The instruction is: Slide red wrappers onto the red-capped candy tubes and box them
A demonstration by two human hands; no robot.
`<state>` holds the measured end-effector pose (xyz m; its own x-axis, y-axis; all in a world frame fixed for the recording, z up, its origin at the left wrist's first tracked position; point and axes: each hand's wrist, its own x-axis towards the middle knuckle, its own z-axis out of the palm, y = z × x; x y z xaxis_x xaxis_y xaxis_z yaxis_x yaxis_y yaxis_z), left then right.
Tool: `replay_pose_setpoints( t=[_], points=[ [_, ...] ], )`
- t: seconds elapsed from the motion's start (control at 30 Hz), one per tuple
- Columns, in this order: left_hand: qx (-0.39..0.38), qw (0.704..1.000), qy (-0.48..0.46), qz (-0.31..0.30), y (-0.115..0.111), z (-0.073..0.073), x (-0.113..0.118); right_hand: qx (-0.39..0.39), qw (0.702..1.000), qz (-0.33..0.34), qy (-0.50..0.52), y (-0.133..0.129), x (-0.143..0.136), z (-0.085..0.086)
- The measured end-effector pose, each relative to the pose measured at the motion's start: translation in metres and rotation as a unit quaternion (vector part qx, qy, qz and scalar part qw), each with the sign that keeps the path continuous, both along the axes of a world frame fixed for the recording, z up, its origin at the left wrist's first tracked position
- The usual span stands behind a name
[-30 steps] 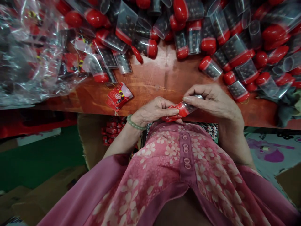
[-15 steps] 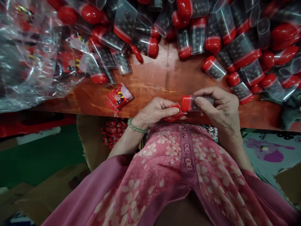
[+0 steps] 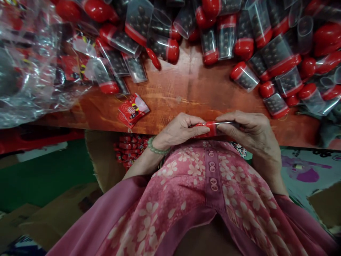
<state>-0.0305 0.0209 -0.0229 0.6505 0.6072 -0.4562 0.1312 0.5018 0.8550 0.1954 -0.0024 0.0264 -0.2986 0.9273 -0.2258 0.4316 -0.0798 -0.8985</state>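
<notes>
My right hand [image 3: 252,133] is closed on a clear plastic bottle with a red cap [image 3: 212,128], lying sideways just over the table's front edge. Its cap points left and meets my left hand [image 3: 182,129]. That hand's fingers and thumb are pinched on a small red printed card [image 3: 197,126], mostly covered by them and touching the cap. To the left on the table lies a little pile of similar red printed cards [image 3: 134,108] with a thin yellow string.
Many red-capped clear bottles [image 3: 277,57] of dark balls are heaped along the far side of the brown table [image 3: 181,85]. Clear plastic bags [image 3: 39,81] lie at the left. Below the edge, an open cardboard box [image 3: 99,160] stands beside many small red packets [image 3: 129,147].
Both hands have come slightly lower, toward my body. The bottle's cap has moved against the red card, and my left fingers now reach onto it.
</notes>
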Motion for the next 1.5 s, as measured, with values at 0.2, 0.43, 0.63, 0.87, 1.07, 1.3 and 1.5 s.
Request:
replay_pose_setpoints(
  t=[0.2,0.43,0.63,0.87,1.07,1.3,1.5],
  points=[
    [0.016,1.000,0.002,-0.002,0.000,0.006,0.003,-0.002,0.999,0.052,0.004,0.007,0.000,0.001],
    [0.089,0.995,0.034,-0.032,0.008,0.010,-0.001,0.030,0.994,0.108,0.004,0.018,0.003,-0.015],
    [0.081,0.996,0.040,-0.019,0.018,0.016,-0.001,0.152,0.981,0.118,-0.036,0.011,-0.008,-0.029],
    [0.101,0.991,0.063,-0.065,0.022,0.012,0.005,0.168,0.982,0.067,-0.046,0.004,-0.019,-0.043],
    [0.028,0.980,-0.045,0.193,0.015,0.009,-0.018,0.022,0.989,-0.120,0.080,0.004,-0.023,-0.044],
    [-0.038,0.940,-0.147,0.307,-0.009,-0.002,0.004,-0.133,0.944,-0.145,0.264,0.013,-0.039,-0.041],
    [-0.091,0.905,-0.151,0.387,0.001,-0.001,0.022,-0.159,0.939,-0.074,0.295,0.017,-0.044,-0.044]
  ],
)
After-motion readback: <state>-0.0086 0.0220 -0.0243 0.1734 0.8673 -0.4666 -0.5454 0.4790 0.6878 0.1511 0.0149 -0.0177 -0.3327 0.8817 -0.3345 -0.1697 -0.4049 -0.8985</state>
